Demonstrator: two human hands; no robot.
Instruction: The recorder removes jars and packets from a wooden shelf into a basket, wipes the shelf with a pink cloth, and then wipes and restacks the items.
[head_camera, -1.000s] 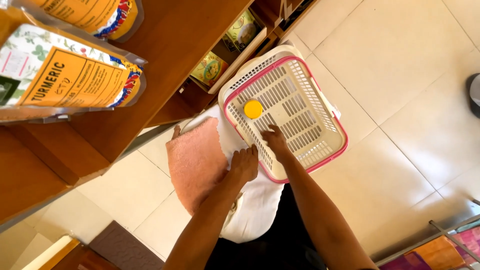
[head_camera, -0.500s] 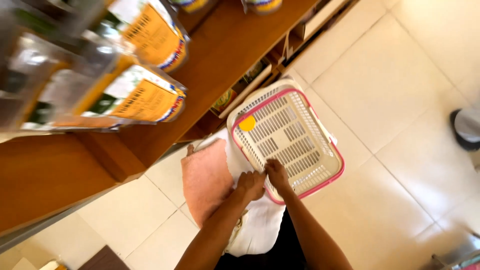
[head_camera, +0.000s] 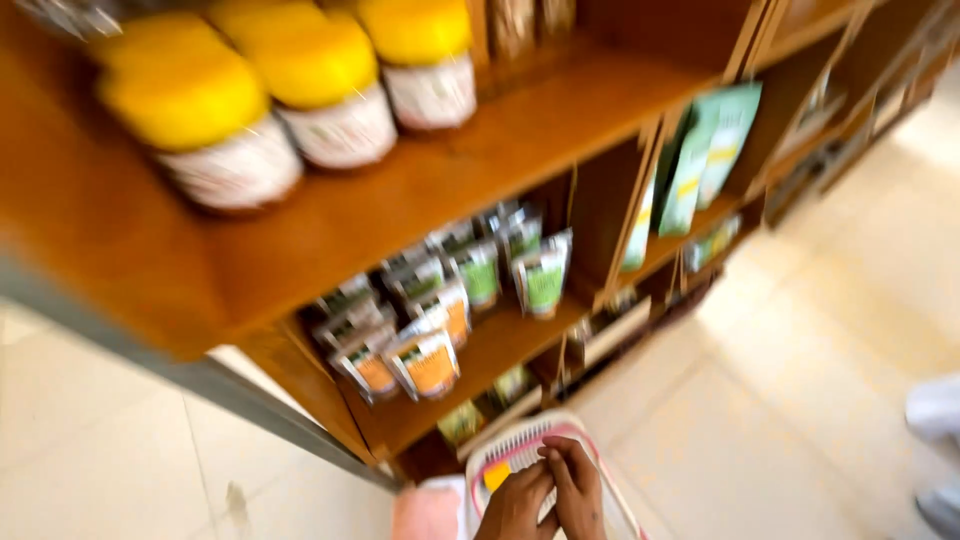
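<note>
Both hands sit at the bottom edge of the head view, pressed side by side over a white basket with a pink rim (head_camera: 500, 450). The left hand (head_camera: 515, 505) lies with its fingers curled down onto the basket's near edge, and the right hand (head_camera: 578, 490) rests just beside it, fingers bent and touching the same rim. The blur hides whether either hand is truly clamped on the rim or only resting there; both look partly closed, not spread flat. A small yellow round thing (head_camera: 495, 475) lies inside the basket, just left of the left hand.

The basket is low in the frame, cut off by the bottom edge, and stands close in front of the wooden shelf unit (head_camera: 480, 170). The lowest shelf boards come almost down to the basket's far rim, so there is little room between them. To the right the pale tiled floor (head_camera: 800, 400) opens wide. To the left, a grey metal edge (head_camera: 250, 400) runs slantwise beside more floor.

On the top shelf stand jars with yellow lids (head_camera: 300, 90). Below them rows of small pouches (head_camera: 430, 310) lean in a compartment, and tall green packets (head_camera: 710, 150) stand in the next one to the right.
</note>
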